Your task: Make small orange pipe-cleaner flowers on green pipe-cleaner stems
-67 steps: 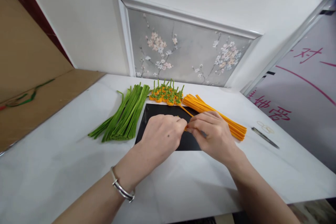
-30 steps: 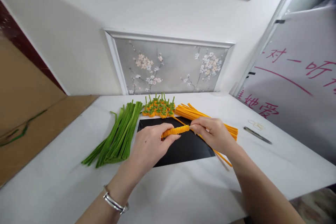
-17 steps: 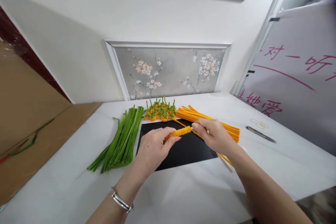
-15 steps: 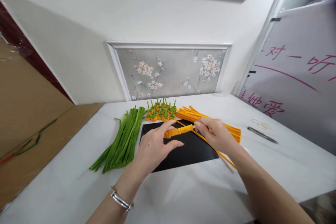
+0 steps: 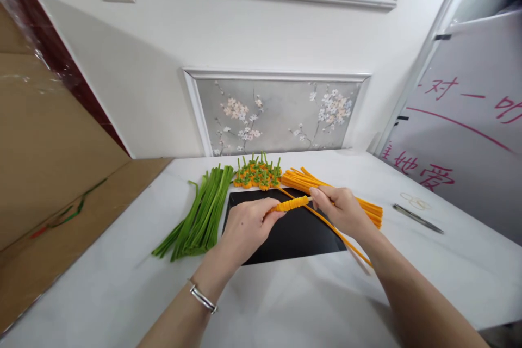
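Note:
An orange pipe cleaner coil (image 5: 294,204) is wound tightly round a thin pale stick (image 5: 310,198), held level above a black mat (image 5: 293,236). My left hand (image 5: 255,225) has its thumb and fingers closed on the coil's left end. At the other end, my right hand (image 5: 336,206) pinches the bare tip of the stick. Beneath my right hand, a loose orange pipe cleaner (image 5: 330,225) runs slantwise over the mat. Just behind my right hand lies a bundle of orange pipe cleaners (image 5: 304,178).
Green pipe cleaners (image 5: 204,212) lie in a bundle on the left. Several small orange pieces with green stems (image 5: 256,174) stand together behind the mat. Tweezers (image 5: 418,218) and rubber bands (image 5: 415,200) are on the right. Cardboard (image 5: 81,212) borders the white table (image 5: 293,304).
My left thumb and fingers have closed on the coil, having been spread apart around it before. My right hand keeps its pinch on the stick. The whole view has shifted slightly.

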A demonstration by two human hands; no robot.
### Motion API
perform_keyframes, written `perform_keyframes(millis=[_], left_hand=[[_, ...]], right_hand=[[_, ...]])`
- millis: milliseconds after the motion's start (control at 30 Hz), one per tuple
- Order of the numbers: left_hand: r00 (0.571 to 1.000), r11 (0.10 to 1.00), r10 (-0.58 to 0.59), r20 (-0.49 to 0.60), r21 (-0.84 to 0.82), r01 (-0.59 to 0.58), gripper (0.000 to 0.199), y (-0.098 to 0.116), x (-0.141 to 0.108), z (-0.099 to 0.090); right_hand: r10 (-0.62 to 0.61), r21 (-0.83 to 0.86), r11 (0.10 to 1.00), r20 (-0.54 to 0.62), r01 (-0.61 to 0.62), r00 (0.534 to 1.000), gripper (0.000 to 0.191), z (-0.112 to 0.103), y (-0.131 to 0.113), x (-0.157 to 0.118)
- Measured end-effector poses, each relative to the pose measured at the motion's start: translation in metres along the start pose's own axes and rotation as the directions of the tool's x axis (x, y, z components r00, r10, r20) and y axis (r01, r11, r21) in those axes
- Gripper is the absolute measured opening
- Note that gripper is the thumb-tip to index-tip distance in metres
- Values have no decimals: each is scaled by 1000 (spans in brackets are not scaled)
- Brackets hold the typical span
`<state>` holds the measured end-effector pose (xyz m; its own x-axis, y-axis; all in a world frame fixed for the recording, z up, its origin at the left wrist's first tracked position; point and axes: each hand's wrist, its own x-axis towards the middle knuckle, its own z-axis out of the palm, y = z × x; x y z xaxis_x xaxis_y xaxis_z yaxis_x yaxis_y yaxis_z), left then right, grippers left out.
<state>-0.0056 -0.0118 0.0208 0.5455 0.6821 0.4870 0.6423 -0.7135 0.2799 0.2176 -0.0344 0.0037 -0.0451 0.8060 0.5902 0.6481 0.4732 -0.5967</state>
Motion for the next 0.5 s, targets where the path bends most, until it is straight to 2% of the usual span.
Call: perform_keyframes(millis=[133,200,367,500], left_hand=[[1000,999,-22,11,-34,22,30,4,0,1],[999,998,-16,38,-64,18,20,6,0,1],[999,984,-49,17,-168,52,18,5,1,3],[998,989,-64,-10,-132,62,17,2,1,5]], right_hand=[[-16,13,1000,19,16,1000,46,1,-2,0],[-36,18,999,45,35,998,45,3,-2,-1],[-81,13,997,112,80,990,37,5,-1,-2],[-59,48,997,138,53,989,34,5,-1,-2]])
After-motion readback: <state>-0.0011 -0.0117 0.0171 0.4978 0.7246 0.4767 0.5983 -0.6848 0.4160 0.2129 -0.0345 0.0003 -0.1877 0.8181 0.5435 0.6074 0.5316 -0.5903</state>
